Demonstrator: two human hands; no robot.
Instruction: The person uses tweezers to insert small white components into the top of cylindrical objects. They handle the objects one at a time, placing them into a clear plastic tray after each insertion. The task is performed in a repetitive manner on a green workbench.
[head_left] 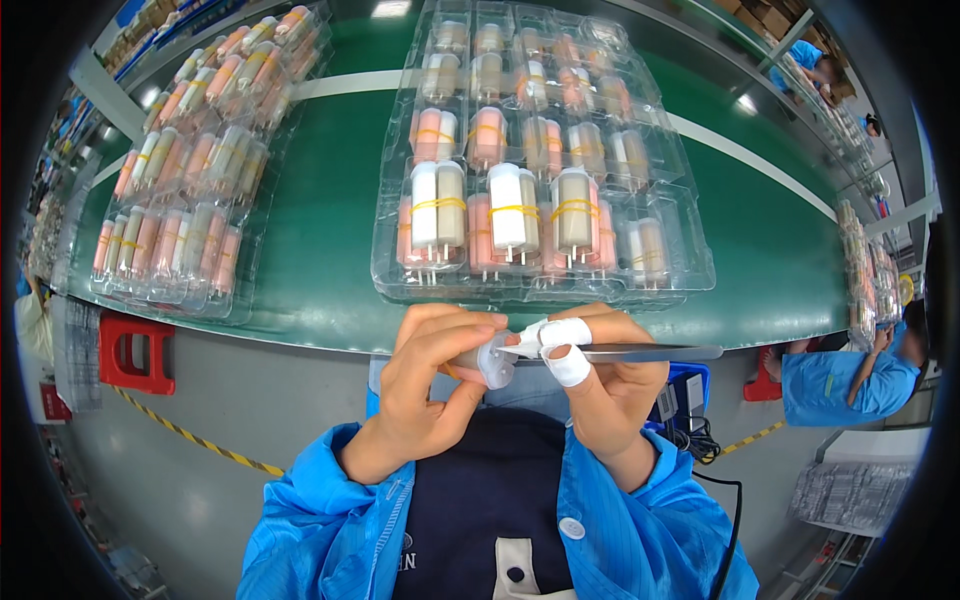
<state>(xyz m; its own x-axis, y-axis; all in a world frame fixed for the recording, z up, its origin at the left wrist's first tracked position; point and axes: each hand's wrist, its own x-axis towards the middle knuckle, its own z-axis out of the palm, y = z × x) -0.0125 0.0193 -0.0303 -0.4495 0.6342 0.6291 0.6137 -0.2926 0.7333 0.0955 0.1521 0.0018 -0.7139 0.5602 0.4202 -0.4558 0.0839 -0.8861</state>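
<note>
My left hand [425, 375] is closed around a small cylinder bundle [494, 362], its translucent end turned to the right. Between the white-wrapped fingertips of my right hand [612, 385] is a pair of metal tweezers [655, 352]. The pointed end of the tweezers reaches the translucent end of the bundle; whether it grips anything there is too small to tell. Just beyond my hands stands a clear plastic tray [545, 290] with paired white, grey and pink cylinders, many bound by yellow rubber bands. One white-and-grey pair [438, 208] stands in its near row.
The green table [325, 240] bears another stack of clear trays with cylinders [170, 240] on the left. A red stool [137, 353] is on the floor at left. A blue bin [690, 390] with cables is beside my right arm. A co-worker [850, 380] sits at far right.
</note>
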